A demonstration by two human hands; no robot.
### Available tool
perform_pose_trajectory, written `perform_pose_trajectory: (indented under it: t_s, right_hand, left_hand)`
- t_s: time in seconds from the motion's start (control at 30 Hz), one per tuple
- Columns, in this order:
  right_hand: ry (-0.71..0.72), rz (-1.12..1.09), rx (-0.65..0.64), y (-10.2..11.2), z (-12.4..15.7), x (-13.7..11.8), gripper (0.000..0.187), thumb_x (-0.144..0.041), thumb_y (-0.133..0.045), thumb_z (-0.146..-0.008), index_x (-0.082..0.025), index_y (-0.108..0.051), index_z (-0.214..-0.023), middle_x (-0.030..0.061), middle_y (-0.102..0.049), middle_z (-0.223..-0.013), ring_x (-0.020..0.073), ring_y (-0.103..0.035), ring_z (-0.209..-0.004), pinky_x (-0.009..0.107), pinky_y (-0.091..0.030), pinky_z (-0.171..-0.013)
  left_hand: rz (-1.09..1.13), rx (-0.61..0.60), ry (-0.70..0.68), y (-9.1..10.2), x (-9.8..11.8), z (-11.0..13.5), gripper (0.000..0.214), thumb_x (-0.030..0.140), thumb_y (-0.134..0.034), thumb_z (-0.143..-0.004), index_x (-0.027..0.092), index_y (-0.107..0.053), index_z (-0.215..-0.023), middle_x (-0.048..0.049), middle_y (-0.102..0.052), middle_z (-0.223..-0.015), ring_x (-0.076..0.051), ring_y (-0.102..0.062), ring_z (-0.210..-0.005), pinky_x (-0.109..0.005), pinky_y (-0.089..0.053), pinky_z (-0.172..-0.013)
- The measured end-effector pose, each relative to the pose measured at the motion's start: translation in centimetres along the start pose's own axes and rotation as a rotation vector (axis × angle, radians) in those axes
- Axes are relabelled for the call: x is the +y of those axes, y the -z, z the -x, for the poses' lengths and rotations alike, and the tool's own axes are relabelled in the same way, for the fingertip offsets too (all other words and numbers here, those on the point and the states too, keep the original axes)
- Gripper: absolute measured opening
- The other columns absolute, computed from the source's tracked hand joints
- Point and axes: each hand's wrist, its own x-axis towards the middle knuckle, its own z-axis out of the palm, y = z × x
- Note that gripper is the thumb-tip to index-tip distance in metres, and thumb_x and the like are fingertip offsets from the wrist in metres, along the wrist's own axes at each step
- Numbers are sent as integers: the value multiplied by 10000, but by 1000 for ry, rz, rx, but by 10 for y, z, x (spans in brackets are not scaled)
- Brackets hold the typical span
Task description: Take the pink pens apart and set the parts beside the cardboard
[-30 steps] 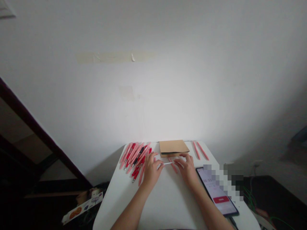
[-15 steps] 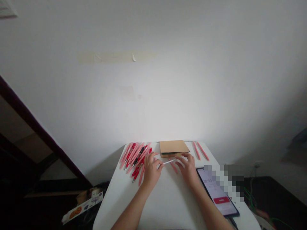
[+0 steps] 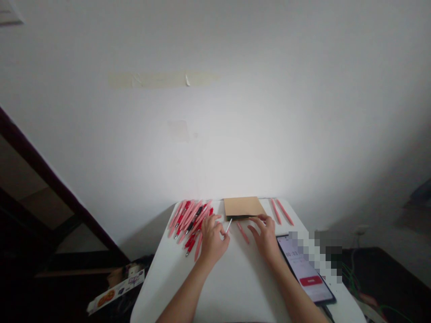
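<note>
Between the thumb and forefinger of my left hand (image 3: pixel 213 237), a thin white stick (image 3: pixel 229 225) that looks like a pen refill points up and away. My right hand (image 3: pixel 264 233) has its thumb and fingers apart, holding nothing I can see. Its fingertips are at the front right edge of a brown cardboard box (image 3: pixel 244 206), and contact is unclear. On the table between my hands lies a pink pen piece (image 3: pixel 243 233). To the left is a pile of pink, red and black pens (image 3: pixel 191 218), partly hidden by my left hand.
Two pink pens (image 3: pixel 280 212) lie side by side at the back right of the white table (image 3: pixel 232 287). A phone (image 3: pixel 305 269) showing a timer lies by the right edge, with a cable below it. The wall (image 3: pixel 235 134) rises right behind the table.
The white refill was stretched between both hands; now only my left hand has it, tilted more upright. My right hand has let go and shifted slightly toward the box, its fingers apart.
</note>
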Motion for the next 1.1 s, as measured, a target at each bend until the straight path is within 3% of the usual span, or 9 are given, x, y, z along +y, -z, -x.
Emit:
perform_pose_trajectory:
  t_s: [0.4,0.53,1.1]
  right_hand:
    - [-5,15,-8,-1,0,1,238,-384,-527,-896,-276,-688,-1035,90,-500,-1108,251,-496,-1035,484,-466,-904]
    - [-12,7,-6,-2,0,1,240,-388,-525,-897,-280,-691,-1032,86,-507,-1095,248,-499,-1032,488,-470,-900]
    - [-13,-7,-20,0,0,-3,260,-356,-488,-906,-259,-694,-1032,94,-502,-1085,243,-503,-1020,467,-478,-903]
  left_hand:
    - [-137,72,28,1,0,-1,120,177,-626,-761,198,-544,-675,-95,-595,-1148,-292,-507,-1135,-520,-387,-1004]
    - [-203,34,33,-3,3,1,96,202,-613,-781,195,-560,-702,-111,-593,-1124,-304,-515,-1111,-521,-410,-981]
    - [-236,-45,46,-5,6,5,97,134,-619,-679,208,-565,-710,-97,-569,-1114,-319,-486,-1129,-535,-388,-998]
